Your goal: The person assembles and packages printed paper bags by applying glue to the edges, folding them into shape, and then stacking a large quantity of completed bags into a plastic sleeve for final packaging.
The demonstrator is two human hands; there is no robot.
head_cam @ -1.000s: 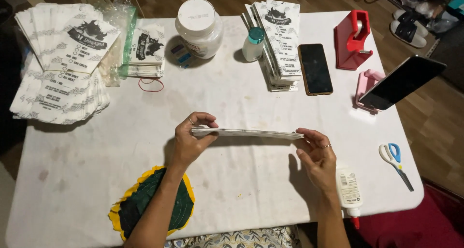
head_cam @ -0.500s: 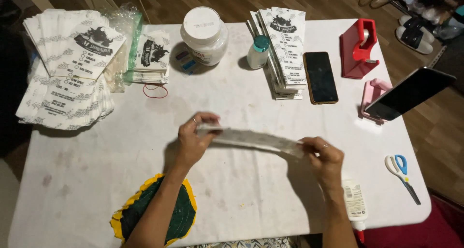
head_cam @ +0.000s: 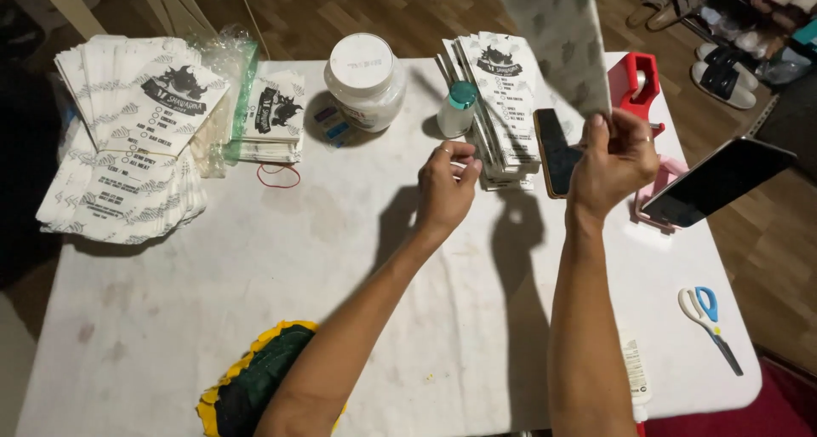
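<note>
The right hand [head_cam: 614,158] has its grip closed on the lower end of a folded paper bag [head_cam: 557,37], held upright above the far side of the white surface [head_cam: 255,275]. The left hand [head_cam: 447,186] hovers with fingers loosely curled, holding nothing, just beside a leaning stack of printed bags [head_cam: 502,97]. A white jar [head_cam: 364,79] and a small bottle [head_cam: 457,109] stand near.

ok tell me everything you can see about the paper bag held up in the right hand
The paper bag is flat, white paper with a faint grey pattern. It stands nearly upright, its top cut off by the picture's edge. The right hand pinches its lower end, above the dark phone on the white table. Nothing else touches it.
</note>
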